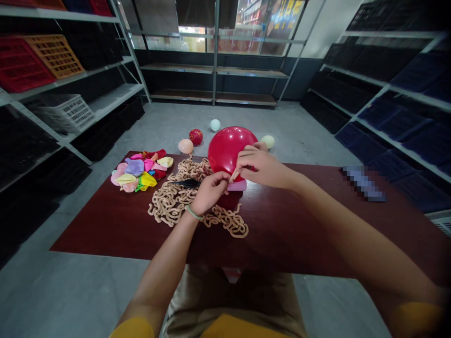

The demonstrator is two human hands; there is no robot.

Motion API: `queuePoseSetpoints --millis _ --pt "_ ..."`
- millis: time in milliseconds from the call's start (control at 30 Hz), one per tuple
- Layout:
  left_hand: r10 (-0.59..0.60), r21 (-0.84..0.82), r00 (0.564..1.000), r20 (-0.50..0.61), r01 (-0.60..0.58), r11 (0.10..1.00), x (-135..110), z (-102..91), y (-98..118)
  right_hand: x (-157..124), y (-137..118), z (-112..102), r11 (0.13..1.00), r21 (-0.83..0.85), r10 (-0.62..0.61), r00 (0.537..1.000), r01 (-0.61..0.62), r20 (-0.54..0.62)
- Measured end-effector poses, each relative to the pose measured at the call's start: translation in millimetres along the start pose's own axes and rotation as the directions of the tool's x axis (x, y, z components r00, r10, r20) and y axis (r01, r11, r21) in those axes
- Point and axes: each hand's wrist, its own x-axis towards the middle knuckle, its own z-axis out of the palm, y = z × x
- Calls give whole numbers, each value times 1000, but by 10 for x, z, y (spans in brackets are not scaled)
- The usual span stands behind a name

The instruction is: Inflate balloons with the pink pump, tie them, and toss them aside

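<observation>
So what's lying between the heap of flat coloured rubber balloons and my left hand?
In the head view, a tangled heap of tan cord with a small black object on it lies between the flat balloons and the left hand.

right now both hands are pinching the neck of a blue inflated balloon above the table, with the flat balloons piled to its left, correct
Not quite: the balloon is red, not blue, as the head view shows. The rest holds: the left hand and right hand pinch at its neck above the table, and the flat balloons lie piled to its left.
</observation>
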Motion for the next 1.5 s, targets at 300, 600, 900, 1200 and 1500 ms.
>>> queuePoseSetpoints --millis 300,600,900,1200,1500 --pt "320 521 937 138 -344 781 -66 27 50 117 -109 59 977 -140 162 987 -158 12" --pt "323 501 943 79 -317 805 -64 16 68 154 -220 81 970 -186 157 988 -154 -1" --pt "355 341 932 -77 -310 888 -61 -9 11 106 -252 77 989 -76 127 992 -128 -21" --pt "84 -105 978 -192 -106 989 -39 16 44 -36 -115 3 999 17 37 999 -37 -6" --pt "-13 -286 983 -185 -41 957 1 19 35 -155 -76 286 946 -298 16 934 -130 -357"
